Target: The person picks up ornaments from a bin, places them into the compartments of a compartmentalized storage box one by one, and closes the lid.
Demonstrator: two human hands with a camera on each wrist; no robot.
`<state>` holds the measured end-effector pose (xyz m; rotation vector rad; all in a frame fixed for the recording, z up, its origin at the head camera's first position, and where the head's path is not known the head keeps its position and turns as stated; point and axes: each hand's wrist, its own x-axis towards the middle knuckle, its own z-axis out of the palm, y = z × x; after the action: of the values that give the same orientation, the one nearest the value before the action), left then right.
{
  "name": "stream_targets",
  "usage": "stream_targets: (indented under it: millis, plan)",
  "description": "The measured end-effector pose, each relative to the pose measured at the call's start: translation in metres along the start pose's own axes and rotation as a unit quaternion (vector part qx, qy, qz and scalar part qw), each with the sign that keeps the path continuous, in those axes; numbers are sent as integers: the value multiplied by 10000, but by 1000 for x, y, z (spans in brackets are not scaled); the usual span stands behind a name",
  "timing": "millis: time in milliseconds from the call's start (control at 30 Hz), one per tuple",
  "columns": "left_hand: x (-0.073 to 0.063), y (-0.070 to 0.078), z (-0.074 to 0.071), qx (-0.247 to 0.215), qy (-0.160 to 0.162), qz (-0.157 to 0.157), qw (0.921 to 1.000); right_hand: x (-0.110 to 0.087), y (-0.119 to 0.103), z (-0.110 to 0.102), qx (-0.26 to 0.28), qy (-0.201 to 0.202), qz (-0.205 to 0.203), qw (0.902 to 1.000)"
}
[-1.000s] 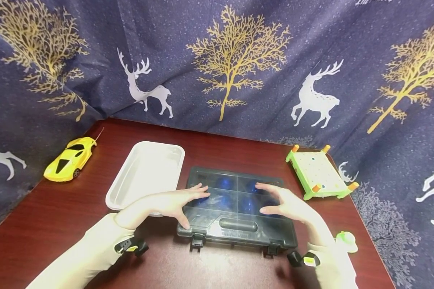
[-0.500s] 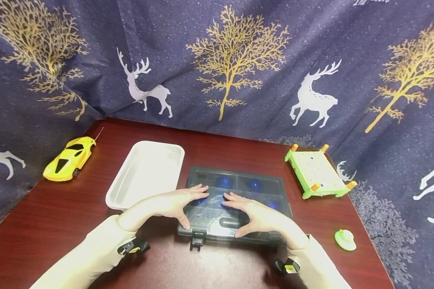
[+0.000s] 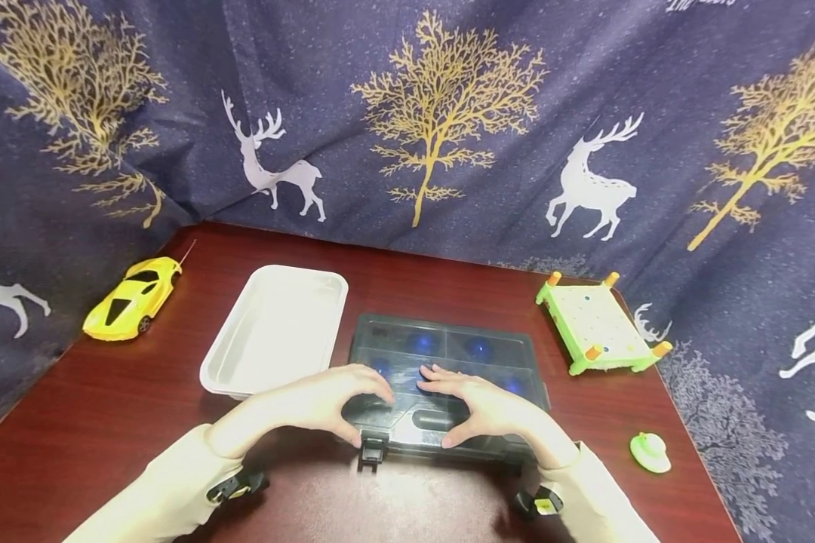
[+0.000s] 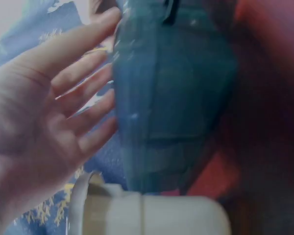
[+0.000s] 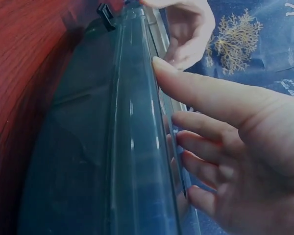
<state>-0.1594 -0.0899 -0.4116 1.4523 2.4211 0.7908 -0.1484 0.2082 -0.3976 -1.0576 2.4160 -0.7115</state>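
A dark see-through plastic case (image 3: 462, 351) lies on the table, blue round shapes showing through its lid. At its front left edge a black latch (image 3: 372, 451) hangs down. My left hand (image 3: 322, 400) is over the front left corner, thumb beside that latch and fingers arched over the lid. Relaxed fingers of my right hand (image 3: 485, 407) rest on the middle of the lid, with the thumb at the front edge near the recessed handle (image 3: 441, 420). The right wrist view shows the right thumb (image 5: 169, 73) along the case's edge. My right arm hides the front right corner.
Left of the case stands a white tray (image 3: 210, 369). A yellow toy car (image 3: 134, 298) is at the far left. To the right sit an upturned green toy table (image 3: 598, 320) with orange feet and a small green-and-white toy (image 3: 650, 452). Patterned cloth (image 3: 475, 241) hangs behind.
My right hand has moved left from the case's right side onto the middle of the lid. The left hand has drawn its fingers nearer the front edge, its thumb closer to the latch.
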Motion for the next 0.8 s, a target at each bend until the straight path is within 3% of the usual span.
stream_targets:
  millis: [133,267,467,800]
  plan:
    - [-1,7,13,362,113,16,9993,0,0,1,-144,62,-66,9999]
    - [-1,11,20,819,78,-217,9964,0,-5,1,-312,135,-23,9994]
    - [3,12,26,913,-75,-420,9949,6,-17,4,-272,205,73,9994]
    - [10,13,37,1417,-108,-352,9892,11,-20,16,-301,63,-134,9994]
